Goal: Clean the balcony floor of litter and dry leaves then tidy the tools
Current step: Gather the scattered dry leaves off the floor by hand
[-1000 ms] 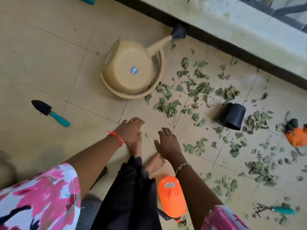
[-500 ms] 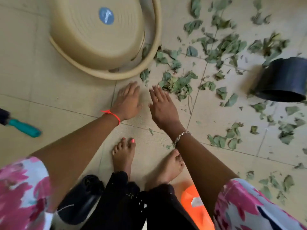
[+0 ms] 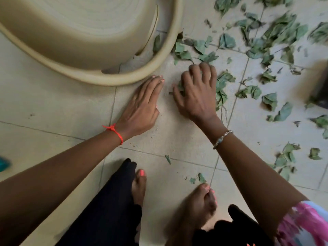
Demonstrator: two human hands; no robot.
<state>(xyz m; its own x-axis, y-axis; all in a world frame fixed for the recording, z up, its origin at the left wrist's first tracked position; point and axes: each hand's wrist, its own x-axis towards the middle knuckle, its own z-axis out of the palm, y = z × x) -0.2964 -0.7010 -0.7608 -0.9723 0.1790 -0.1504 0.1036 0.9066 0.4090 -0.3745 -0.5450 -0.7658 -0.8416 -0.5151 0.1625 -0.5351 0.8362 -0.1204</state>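
Green, seemingly dry leaves [image 3: 181,86] in right hand [image 3: 197,96]

Scattered leaves [image 3: 227,41] right of watering can [image 3: 79,32]

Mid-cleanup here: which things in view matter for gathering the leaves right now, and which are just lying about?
In hand: dry leaves; right hand, clutching some; left hand, flat on the floor.
Lying about: beige plastic container; black pot, right edge; teal object, left edge, blurred.
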